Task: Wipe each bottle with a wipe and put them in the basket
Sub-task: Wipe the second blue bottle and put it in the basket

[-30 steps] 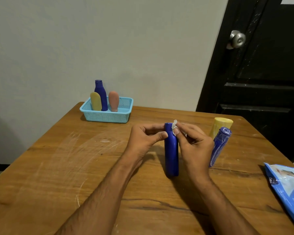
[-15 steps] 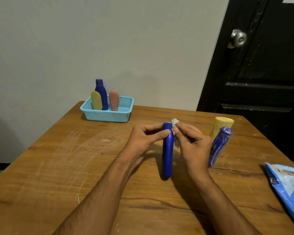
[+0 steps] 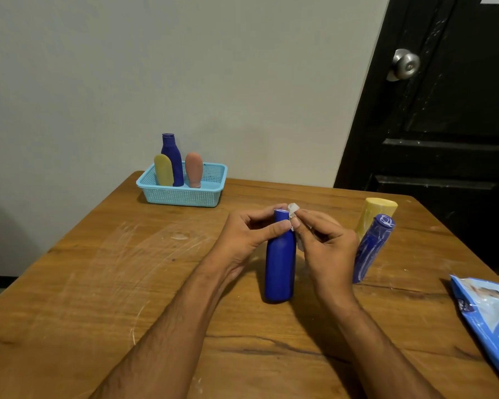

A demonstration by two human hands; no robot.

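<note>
**Wiping the top of the 4th bottle, 2 more waiting**

A blue bottle (image 3: pixel 280 263) stands upright on the wooden table (image 3: pixel 98 283), near the middle, and both hands are up at its cap. The left hand (image 3: pixel 242 240) pinches the neck between thumb and curled forefinger, steadying it. The right hand (image 3: pixel 326 249) has its fingers closed on a small crumpled white wipe (image 3: pixel 293 210), pressed against the right side of the cap; most of the wipe is hidden behind the fingers.

So the step in hand looks like the wiping itself, worked at the top end. By my reckoning the body below has yet to be seen to, or was done already; I cannot tell which.

At the far left the turquoise basket (image 3: pixel 182 197) holds 3 bottles upright: a yellow one, a dark blue one and a pinkish one. To the right, 2 stand unwiped by the look of it, a yellow bottle (image 3: pixel 376 214) and just in front of it a blue bottle with a printed cap (image 3: pixel 372 249). A blue wipes packet (image 3: pixel 490 318) lies at the near right edge.

Next, I'd judge, the left hand needs a fuller grip round the body to carry the bottle far left and set it in the basket's free right half
</note>
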